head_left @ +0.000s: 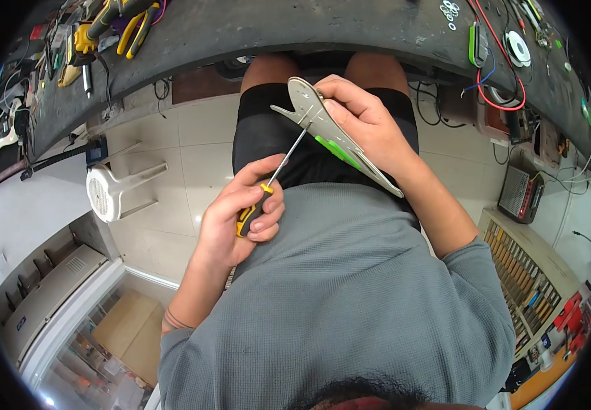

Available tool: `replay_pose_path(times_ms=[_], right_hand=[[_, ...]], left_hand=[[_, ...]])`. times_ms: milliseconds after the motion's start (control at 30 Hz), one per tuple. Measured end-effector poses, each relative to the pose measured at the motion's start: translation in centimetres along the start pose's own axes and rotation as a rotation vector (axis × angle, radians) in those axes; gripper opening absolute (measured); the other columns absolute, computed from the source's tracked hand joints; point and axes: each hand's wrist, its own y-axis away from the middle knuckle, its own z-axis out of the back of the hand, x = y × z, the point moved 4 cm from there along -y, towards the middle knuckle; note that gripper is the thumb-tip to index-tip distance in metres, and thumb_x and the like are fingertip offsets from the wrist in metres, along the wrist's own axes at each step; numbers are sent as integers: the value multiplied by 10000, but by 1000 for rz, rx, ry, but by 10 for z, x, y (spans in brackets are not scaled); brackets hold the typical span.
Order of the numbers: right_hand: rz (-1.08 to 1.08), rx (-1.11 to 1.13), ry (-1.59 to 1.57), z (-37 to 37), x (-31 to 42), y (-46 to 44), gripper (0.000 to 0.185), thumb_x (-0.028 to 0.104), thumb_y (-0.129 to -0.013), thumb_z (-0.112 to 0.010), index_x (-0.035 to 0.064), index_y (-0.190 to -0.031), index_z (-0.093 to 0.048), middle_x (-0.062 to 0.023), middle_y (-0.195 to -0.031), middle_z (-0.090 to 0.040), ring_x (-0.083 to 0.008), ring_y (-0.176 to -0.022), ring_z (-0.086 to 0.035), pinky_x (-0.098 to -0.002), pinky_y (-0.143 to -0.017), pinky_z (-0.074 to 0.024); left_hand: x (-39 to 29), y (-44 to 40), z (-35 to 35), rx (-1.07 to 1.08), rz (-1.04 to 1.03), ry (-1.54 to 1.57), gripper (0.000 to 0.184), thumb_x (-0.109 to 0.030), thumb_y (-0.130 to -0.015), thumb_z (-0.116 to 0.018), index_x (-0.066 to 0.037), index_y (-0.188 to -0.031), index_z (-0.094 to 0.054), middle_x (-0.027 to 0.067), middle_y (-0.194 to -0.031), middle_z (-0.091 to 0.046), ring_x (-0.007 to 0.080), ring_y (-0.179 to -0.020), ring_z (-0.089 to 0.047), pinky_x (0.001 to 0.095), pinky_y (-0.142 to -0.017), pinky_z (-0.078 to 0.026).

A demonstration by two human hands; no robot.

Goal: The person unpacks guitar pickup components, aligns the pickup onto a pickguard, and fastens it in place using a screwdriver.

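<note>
My left hand [240, 208] is closed around the yellow-and-black handle of a screwdriver [256, 209]. Its thin metal shaft points up and to the right, and the tip meets a flat pale-grey plate [307, 102] shaped like a guitar pickguard. My right hand [362, 119] grips that plate by its edge, thumb on the near face, fingers partly hidden behind. Tilted above my lap, the plate has small slots and a curved horn. Bright green parts [336, 152] stick out along its lower side. Whether the tip sits in a screw is too small to tell.
A dark workbench [254, 31] curves across the far side, with pliers [136, 31] and tools at left. A green-edged device [477, 44], red cable and white spool [517, 48] lie at right. A white stool [104, 195] stands left; a tool rack [524, 273] and speaker box [518, 195] are right.
</note>
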Motion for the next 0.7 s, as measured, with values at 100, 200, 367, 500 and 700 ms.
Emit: replay_pose_path(times_ms=[100,200,367,500,700], right_hand=[[-27,5,1,-4,0,1,280,201,-1161,-592,-23,-1271,-719,-41,-1136,-657,-130,-1082,-643,-298,-984,-521],[-33,13,29,-4,1,0,280,201,-1161,-592,-25,-1269,-718,-36,-1120,-641,-128,-1065,-631,-296,-971,-515],[-48,-6,19,-6,-1,1,275,205,-1163,-589,-17,-1262,-717,-32,-1106,-627,-127,-1049,-611,-292,-957,-501],[-42,-14,22,-5,-5,4,276,214,-1165,-586,-12,-1255,-716,-29,-1101,-620,-125,-1052,-607,-287,-957,-494],[-96,-26,-63,-5,-6,5,272,213,-1177,-573,-4,-1281,-698,-14,-1102,-621,-122,-1041,-606,-279,-951,-494]], left_hand=[[2,-2,2,89,67,-15,452,-195,-1167,-497,-110,-1611,-488,24,-769,-437,67,-512,-335,209,-439,-298],[5,-1,0,92,-9,-151,424,-196,-1183,-499,-113,-1599,-512,18,-745,-436,54,-486,-318,199,-416,-270],[7,-3,4,37,-139,-360,407,-134,-1173,-543,-75,-1576,-553,13,-773,-507,41,-526,-365,205,-454,-318],[10,-4,5,-12,-238,-577,408,-87,-1155,-573,-54,-1562,-578,20,-799,-555,32,-589,-435,201,-500,-359],[3,-3,-6,-90,-509,-1132,404,-67,-1141,-592,-35,-1544,-594,22,-854,-640,35,-646,-557,200,-525,-392]])
